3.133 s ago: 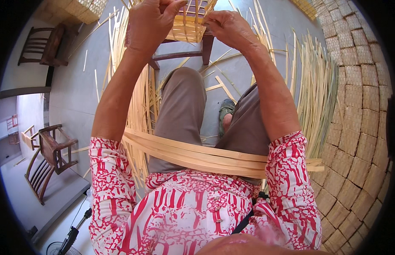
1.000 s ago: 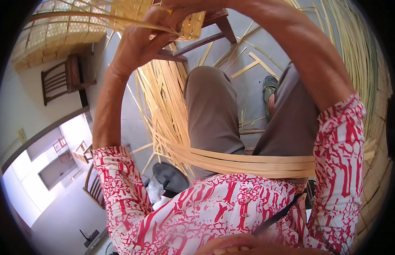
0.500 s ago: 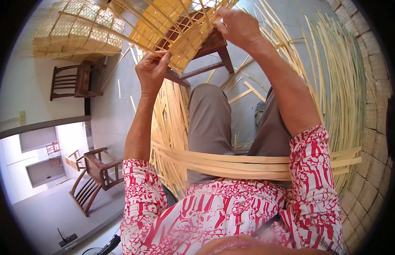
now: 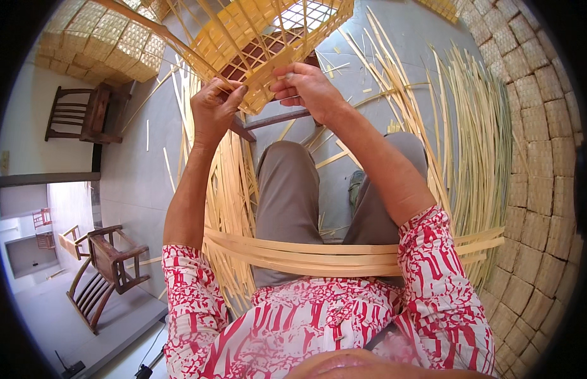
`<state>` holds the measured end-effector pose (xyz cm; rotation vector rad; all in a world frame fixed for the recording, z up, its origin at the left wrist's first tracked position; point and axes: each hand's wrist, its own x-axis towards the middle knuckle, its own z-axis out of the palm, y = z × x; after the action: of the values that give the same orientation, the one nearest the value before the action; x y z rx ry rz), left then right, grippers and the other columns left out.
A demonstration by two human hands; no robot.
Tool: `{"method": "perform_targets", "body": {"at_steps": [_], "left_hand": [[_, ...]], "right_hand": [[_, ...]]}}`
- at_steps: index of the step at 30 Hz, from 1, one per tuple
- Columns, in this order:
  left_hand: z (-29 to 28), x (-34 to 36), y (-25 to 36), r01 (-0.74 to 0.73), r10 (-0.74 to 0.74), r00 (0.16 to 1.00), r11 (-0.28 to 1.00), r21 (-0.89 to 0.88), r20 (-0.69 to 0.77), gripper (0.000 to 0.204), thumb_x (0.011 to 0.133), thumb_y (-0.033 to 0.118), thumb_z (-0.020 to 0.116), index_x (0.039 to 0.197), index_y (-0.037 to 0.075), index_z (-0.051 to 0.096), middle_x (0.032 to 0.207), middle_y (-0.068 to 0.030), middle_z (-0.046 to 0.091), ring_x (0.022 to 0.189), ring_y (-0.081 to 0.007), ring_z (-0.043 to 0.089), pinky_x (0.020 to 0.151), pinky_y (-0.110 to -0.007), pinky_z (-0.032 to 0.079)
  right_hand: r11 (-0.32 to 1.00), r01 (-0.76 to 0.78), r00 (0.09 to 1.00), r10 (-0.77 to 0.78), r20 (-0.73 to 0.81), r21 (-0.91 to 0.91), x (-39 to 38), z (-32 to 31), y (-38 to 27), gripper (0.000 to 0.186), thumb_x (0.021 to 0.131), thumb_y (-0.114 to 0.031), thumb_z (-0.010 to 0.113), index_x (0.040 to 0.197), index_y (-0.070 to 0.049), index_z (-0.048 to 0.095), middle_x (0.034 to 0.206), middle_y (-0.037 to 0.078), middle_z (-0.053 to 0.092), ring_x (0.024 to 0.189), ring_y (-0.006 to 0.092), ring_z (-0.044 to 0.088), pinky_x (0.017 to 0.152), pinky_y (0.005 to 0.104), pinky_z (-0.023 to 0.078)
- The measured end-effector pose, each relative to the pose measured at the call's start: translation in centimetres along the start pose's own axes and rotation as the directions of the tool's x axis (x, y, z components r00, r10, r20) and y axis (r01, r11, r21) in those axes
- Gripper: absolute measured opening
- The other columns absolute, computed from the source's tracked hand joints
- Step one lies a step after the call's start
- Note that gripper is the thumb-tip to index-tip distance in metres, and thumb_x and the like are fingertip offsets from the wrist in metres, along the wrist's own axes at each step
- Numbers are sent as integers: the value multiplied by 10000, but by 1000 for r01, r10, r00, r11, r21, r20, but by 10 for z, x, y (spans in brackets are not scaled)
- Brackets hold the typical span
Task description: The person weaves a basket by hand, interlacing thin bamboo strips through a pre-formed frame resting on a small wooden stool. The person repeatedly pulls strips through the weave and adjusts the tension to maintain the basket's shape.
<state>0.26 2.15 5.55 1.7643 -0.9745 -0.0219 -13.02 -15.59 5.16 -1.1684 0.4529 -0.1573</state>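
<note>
A partly woven yellow bamboo basket (image 4: 262, 76) is at the top, with long loose strips sticking up from its weave. My left hand (image 4: 214, 110) pinches a bamboo strip (image 4: 203, 63) at the basket's near corner, thumb against fingers. Just right of that corner, my right hand (image 4: 312, 91) has its fingers loosely bent and apart, against or close to the woven side; contact is hard to make out. Several flat pale strips (image 4: 331, 254) lie across my lap.
Under the basket stands a dark wooden stool (image 4: 277, 119). Long bamboo strips (image 4: 227, 183) lie left of my legs, and greener ones (image 4: 480, 139) to the right. Stacked woven baskets (image 4: 540, 189) line the right side. Wooden chairs (image 4: 103, 259) are at the left.
My right hand has come from the basket's far right edge toward me and left, to its near corner. My left hand still pinches there. The whole view has shifted somewhat.
</note>
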Motion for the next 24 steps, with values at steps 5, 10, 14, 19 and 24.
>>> {"method": "perform_targets", "body": {"at_steps": [5, 10, 14, 19, 24], "left_hand": [[-1, -4, 13, 60, -61, 998, 998, 27, 20, 69, 838, 49, 766, 865, -7, 735, 736, -34, 647, 672, -94, 599, 638, -256, 490], [-5, -3, 19, 4, -3, 1000, 998, 66, -10, 65, 846, 34, 758, 887, -11, 733, 782, -28, 667, 675, -83, 605, 625, -245, 490], [-6, 0, 15, -32, 30, 999, 996, 80, 29, 67, 877, 17, 746, 932, -14, 724, 851, -10, 665, 742, -68, 597, 656, -234, 487], [-6, -2, 14, -15, 17, 999, 998, -61, 40, 63, 854, 12, 763, 913, 3, 741, 841, -49, 693, 768, -105, 621, 688, -256, 505], [-8, -3, 13, -8, 32, 993, 978, -208, 114, 82, 901, 41, 746, 969, 0, 727, 864, -12, 646, 770, -87, 607, 675, -238, 487]], "right_hand": [[930, 32, 994, 8, -107, 367, 7, 5, 9, 236, 1005, -65, 433, 1205, -29, 553, 952, 82, 664, 834, 175, 632, 779, 324, 552], [884, -4, 990, 70, -123, 468, 4, 9, 4, 224, 987, -44, 456, 1196, -27, 536, 961, 103, 667, 850, 196, 641, 790, 342, 554], [845, -11, 983, 108, -150, 535, 2, 17, 6, 231, 959, -9, 414, 1148, -40, 544, 915, 107, 659, 774, 203, 635, 709, 358, 540], [705, 81, 991, 20, -134, 705, 10, 15, 6, 198, 970, -25, 442, 1127, -49, 559, 931, 109, 659, 803, 212, 645, 742, 365, 554], [574, 7, 1000, -19, 5, 819, 9, 9, 7, 152, 966, -33, 502, 1074, -50, 606, 961, 102, 665, 873, 221, 665, 767, 379, 582]]}}
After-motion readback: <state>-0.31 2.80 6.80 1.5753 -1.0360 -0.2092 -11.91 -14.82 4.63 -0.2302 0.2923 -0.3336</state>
